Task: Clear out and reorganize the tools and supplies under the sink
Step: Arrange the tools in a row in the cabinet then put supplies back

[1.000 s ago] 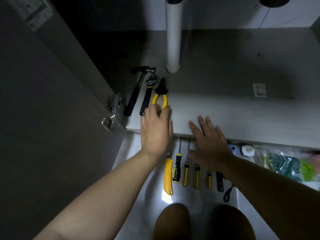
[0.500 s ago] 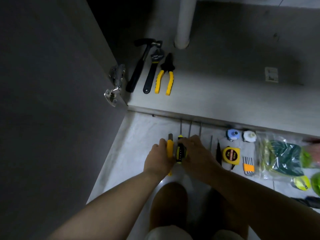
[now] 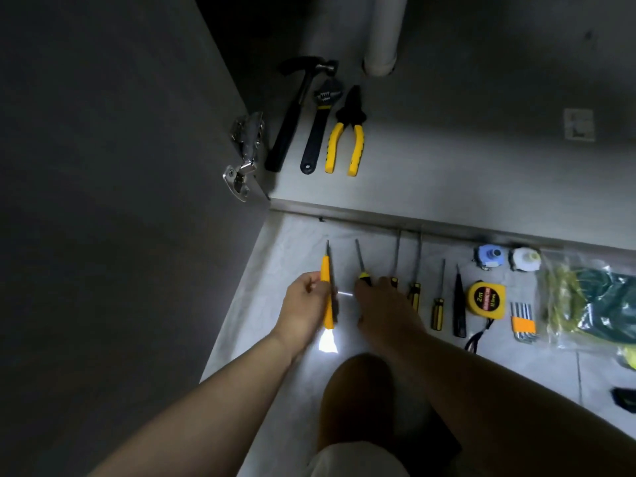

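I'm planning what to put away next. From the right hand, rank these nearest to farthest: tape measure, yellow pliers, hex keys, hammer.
Measured from the right hand:
1. Tape measure, on the floor tiles just to its right.
2. Hex keys, farther right on the floor.
3. Yellow pliers, up on the cabinet floor.
4. Hammer, leftmost tool in the cabinet.

Home under-sink cabinet: drainpipe (image 3: 381, 36), door hinge (image 3: 245, 156), tiled floor (image 3: 275, 270)

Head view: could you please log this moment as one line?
left hand: holds utility knife | right hand: on screwdriver | hammer, wrench, pliers: in cabinet
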{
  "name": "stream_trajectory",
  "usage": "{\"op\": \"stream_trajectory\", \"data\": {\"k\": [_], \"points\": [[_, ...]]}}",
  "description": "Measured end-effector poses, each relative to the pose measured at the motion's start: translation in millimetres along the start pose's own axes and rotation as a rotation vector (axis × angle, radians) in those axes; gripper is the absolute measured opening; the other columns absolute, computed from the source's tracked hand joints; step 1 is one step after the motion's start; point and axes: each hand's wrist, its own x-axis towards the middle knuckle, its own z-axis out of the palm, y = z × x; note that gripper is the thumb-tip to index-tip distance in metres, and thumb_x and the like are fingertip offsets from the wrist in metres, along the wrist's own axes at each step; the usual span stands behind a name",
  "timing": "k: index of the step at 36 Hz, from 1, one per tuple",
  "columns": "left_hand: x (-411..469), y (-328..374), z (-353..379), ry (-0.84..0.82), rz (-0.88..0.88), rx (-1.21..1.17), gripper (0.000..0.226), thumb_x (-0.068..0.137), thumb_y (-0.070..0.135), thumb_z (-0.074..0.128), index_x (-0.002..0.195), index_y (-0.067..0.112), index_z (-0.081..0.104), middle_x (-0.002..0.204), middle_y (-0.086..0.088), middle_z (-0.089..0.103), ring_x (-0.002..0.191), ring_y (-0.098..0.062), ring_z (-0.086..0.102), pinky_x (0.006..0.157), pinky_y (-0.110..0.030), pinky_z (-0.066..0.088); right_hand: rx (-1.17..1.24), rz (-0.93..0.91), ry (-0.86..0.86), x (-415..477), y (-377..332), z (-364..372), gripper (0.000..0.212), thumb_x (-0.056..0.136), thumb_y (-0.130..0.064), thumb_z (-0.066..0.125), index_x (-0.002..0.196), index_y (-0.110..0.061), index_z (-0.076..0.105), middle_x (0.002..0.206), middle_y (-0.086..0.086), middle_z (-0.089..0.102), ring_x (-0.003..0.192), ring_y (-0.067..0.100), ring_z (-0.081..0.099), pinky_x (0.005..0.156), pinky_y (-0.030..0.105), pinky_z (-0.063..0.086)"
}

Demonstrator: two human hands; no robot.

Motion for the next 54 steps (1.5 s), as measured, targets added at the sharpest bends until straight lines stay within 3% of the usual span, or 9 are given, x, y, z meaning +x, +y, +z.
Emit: {"op": "stream_trajectory", "data": {"k": [4,12,18,22,32,36,41,46,54], "points": [[-11,5,0,-0.03,0.047,-0.114,0.02,0.104,0.012,0.049,0.104,0.007,0.069,0.075,-0.005,0.066,0.065,-0.022,0.062,0.066,-0.04,0.055,0.136,-0.105,-0.027,-14,5,-16,0.035,0.086,-0.03,0.068,0.114,-0.032,0.047,0.108,-0.002,0.047,0.089,0.016,0.054,0.07,0.027,0.049],[-45,33,19,0.133,0.604,0.001,0.043,0.097,0.011,0.063,0.129,0.038,0.053,0.101,0.019,0.065,0.085,-0.005,0.066,0.063,-0.012,0.049,0.205,-0.281,-0.017,-44,39,-97,0.036,0.071,-0.051,0.055,0.105,-0.043,0.049,0.099,-0.018,0.049,0.082,0.0,0.055,0.07,0.027,0.048],[-23,121,39,0.215,0.901,0.276,0.027,0.102,0.017,0.058,0.127,0.024,0.067,0.123,0.004,0.061,0.111,-0.009,0.061,0.095,-0.025,0.051,0.309,-0.26,0.256,-35,50,-145,0.026,0.077,-0.027,0.06,0.098,-0.037,0.049,0.095,-0.013,0.05,0.073,0.007,0.056,0.062,0.034,0.049],[6,162,56,0.253,0.865,0.479,0.03,0.102,0.017,0.056,0.128,0.02,0.07,0.129,-0.003,0.059,0.113,-0.009,0.057,0.094,-0.008,0.035,0.315,-0.135,0.378,-4,53,-156,0.033,0.077,-0.024,0.064,0.101,-0.037,0.045,0.1,-0.012,0.044,0.078,0.011,0.055,0.07,0.04,0.053],[47,167,91,0.207,0.826,0.872,0.037,0.096,0.014,0.054,0.133,0.01,0.057,0.141,-0.017,0.038,0.122,-0.037,0.048,0.095,-0.045,0.048,0.355,-0.036,0.379,59,65,-161,0.053,0.075,-0.012,0.075,0.117,-0.026,0.047,0.117,0.002,0.039,0.089,0.024,0.054,0.06,0.028,0.042],[52,163,93,0.201,0.835,0.929,0.047,0.099,0.021,0.055,0.144,0.012,0.046,0.148,-0.016,0.032,0.13,-0.036,0.041,0.096,-0.046,0.05,0.439,-0.031,0.355,61,70,-153,0.058,0.082,-0.01,0.07,0.134,-0.027,0.048,0.125,0.003,0.034,0.099,0.024,0.054,0.082,0.039,0.055],[43,152,83,0.205,0.872,0.929,0.064,0.094,0.022,0.066,0.152,0.015,0.039,0.156,-0.017,0.029,0.141,-0.034,0.034,0.1,-0.043,0.051,0.503,-0.079,0.451,58,78,-138,0.066,0.09,-0.018,0.069,0.149,-0.031,0.042,0.123,-0.002,0.032,0.107,0.01,0.045,0.096,0.022,0.041],[34,135,70,0.248,0.911,0.992,0.053,0.096,0.015,0.06,0.148,0.016,0.048,0.15,-0.012,0.041,0.131,-0.032,0.044,0.105,-0.043,0.044,0.478,-0.111,0.472,56,79,-130,0.072,0.089,-0.015,0.071,0.151,-0.031,0.039,0.123,-0.006,0.03,0.102,0.001,0.04,0.086,0.002,0.032],[44,142,70,0.278,0.914,1.031,0.045,0.101,0.009,0.05,0.147,0.012,0.05,0.152,-0.014,0.043,0.126,-0.035,0.045,0.107,-0.041,0.039,0.503,-0.103,0.472,55,79,-131,0.069,0.091,-0.018,0.07,0.151,-0.032,0.039,0.126,-0.002,0.032,0.11,0.01,0.045,0.099,0.023,0.042]]}}
